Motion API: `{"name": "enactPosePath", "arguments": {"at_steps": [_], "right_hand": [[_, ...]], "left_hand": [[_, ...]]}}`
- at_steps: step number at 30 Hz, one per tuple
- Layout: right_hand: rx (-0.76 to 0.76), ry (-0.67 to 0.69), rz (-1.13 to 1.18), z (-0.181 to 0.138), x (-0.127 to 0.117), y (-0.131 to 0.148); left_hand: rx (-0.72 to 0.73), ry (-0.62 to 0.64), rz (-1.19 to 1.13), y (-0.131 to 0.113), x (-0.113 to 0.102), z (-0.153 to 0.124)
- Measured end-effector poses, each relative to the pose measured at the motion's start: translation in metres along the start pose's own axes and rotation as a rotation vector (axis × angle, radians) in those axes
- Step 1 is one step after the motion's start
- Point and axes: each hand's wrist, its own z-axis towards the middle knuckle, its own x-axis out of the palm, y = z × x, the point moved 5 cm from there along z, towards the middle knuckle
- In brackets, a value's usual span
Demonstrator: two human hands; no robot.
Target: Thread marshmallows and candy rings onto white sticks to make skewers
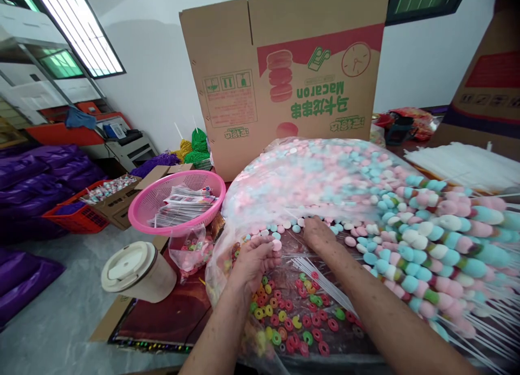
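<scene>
My left hand (257, 260) pinches a pink marshmallow disc (277, 245) between thumb and fingertips. Just to the right, my right hand (319, 234) is closed, its fingertips down at the near edge of the marshmallow pile (309, 174); what it grips is hidden. Pink, blue and white discs make up this pile, partly under clear plastic. Nearer me lie many colourful gummy rings (280, 312), red, green and yellow. Loose white sticks (320, 280) lie between my forearms. On the right are stacked marshmallow skewers (442, 250), with gummy-like pieces between the marshmallows.
A large cardboard box (227, 50) stands behind the pile. To the left are a pink basket (138, 215) of printed packets, a lidded white bin (156, 277) and a bag of gummy rings (193, 253). A bundle of white sticks (467, 163) lies at the back right.
</scene>
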Motion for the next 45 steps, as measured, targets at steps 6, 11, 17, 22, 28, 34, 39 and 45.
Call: {"name": "enactPosePath", "arguments": {"at_steps": [6, 11, 17, 22, 28, 34, 39, 45], "right_hand": [[-0.208, 0.109, 0.244, -0.052, -0.004, 0.014], [-0.365, 0.006, 0.747, -0.1, -0.018, 0.022], [-0.344, -0.299, 0.657, -0.118, -0.029, 0.009], [-0.557, -0.444, 0.498, -0.139, -0.017, 0.013], [-0.595, -0.302, 0.718, -0.143, -0.014, 0.004], [-0.232, -0.027, 1.196, -0.131, 0.0, -0.009], [-0.08, 0.185, 1.479, -0.125, 0.015, -0.008], [-0.019, 0.279, 1.584, -0.123, 0.02, -0.011]], "left_hand": [[-0.19, 0.012, -0.674, 0.016, 0.005, -0.027], [-0.146, 0.095, -0.686, 0.003, 0.032, -0.04], [-0.146, -0.007, -0.635, -0.001, 0.038, -0.054], [-0.149, -0.011, -0.673, -0.003, 0.051, -0.06], [-0.069, 0.065, -0.657, -0.009, 0.06, -0.063], [0.186, -0.025, -0.304, -0.015, 0.053, -0.063], [0.412, -0.039, -0.071, -0.024, 0.054, -0.07], [0.161, 0.035, -0.387, -0.007, 0.056, -0.067]]}}
